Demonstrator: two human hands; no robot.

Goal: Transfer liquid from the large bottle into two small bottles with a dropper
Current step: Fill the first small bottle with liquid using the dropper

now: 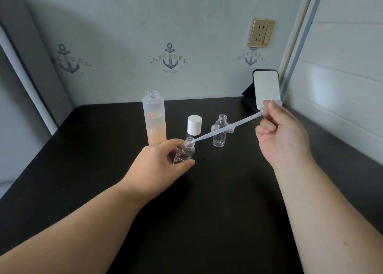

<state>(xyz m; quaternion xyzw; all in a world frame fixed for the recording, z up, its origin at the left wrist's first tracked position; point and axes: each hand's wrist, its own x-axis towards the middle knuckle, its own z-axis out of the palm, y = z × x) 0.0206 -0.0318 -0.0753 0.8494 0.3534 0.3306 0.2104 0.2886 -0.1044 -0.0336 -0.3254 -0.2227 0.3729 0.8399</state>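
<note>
Clearly tilted, small bottle (185,152) meets translucent dropper (228,126) tip.

Both bare forearms reach forward. The left hand (163,159) curls its fingers and thumb in a grip. The right hand (281,132), raised higher, seemingly pinches between thumb and forefinger.

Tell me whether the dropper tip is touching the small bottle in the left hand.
Touching. The head view shows the dropper tip resting at the open mouth of the tilted small bottle, with no gap visible, while the left hand holds the bottle.
</note>
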